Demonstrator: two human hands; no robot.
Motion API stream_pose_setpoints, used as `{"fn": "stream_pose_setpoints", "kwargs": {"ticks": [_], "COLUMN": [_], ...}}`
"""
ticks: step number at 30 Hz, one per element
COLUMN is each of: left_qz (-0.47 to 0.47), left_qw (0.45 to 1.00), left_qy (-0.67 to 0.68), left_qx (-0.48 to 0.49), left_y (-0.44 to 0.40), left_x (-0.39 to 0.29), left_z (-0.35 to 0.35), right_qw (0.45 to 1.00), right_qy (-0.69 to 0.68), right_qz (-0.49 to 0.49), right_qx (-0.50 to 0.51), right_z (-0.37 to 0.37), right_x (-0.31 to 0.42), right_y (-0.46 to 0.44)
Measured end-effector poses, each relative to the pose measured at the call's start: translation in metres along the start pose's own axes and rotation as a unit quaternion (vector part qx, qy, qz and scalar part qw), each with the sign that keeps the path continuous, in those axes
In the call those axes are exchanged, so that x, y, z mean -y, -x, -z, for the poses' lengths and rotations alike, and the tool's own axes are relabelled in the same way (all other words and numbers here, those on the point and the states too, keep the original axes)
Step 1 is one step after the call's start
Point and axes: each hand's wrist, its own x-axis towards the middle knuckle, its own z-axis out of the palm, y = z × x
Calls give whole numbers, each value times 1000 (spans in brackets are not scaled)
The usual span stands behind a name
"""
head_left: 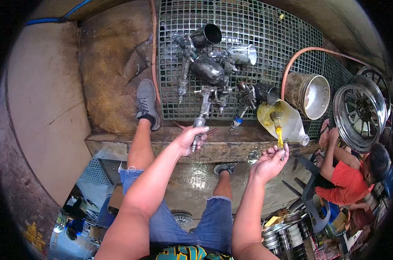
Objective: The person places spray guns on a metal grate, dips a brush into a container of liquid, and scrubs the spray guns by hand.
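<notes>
My left hand (193,138) is closed round the handle of a metal spray gun (204,106), whose dark rounded cup (207,69) points away from me over the grate. Between the fingers of my right hand (272,159) is a paint brush (279,132) with a yellow-stained handle. Its bristles rest inside a cut plastic jug (292,123) that lies on its side with yellowish residue in it. More spray guns lie around: one with a black cup (206,35), one with a clear cup (244,55), and one with a dark cup (265,93) beside the jug.
A green grate (257,21) covers the raised work surface. A dirty bucket (308,93) lies tipped at the right, with an orange hose (300,51) curving over it. Wheel rims (359,115) stand farther right. A person in a red shirt (346,184) sits below them.
</notes>
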Motion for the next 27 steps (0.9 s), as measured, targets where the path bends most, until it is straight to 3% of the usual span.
{"fn": "stream_pose_setpoints", "kwargs": {"ticks": [1,3,6,7,9,13,14,21,23,24,26,27], "left_qz": [-19,-22,-115,-115,-207,-184,-193,-185,-213,-214,-80,-80], "left_qw": [990,988,935,936,781,772,741,786,873,872,957,957], "left_qy": [-105,-97,-226,-225,-472,-461,-483,-453,-345,-345,-241,-242], "left_qx": [-97,-122,-247,-246,-353,-398,-424,-378,-272,-273,-140,-139], "left_y": [1,-4,3,-6,-28,-20,-21,-11,-17,-12,-2,-2], "left_x": [1,4,-2,4,18,6,9,11,16,13,6,6], "left_z": [-6,-1,-15,-3,29,22,22,3,11,7,-3,-3], "right_qw": [1000,999,994,994,985,974,974,971,971,971,971,969], "right_qy": [-7,-8,-41,-40,-64,-81,-80,-126,-124,-116,-108,-110], "right_qz": [0,-5,-66,-66,-105,-143,-141,-103,-93,-89,-83,-92], "right_qx": [17,30,81,81,125,159,160,175,184,191,197,200], "right_z": [-6,-21,-47,-56,-70,-94,-97,-103,-103,-102,-105,-106], "right_x": [4,4,-4,-9,-20,-34,-34,0,7,10,17,19], "right_y": [4,8,10,11,11,18,19,6,-3,-7,-13,-16]}}
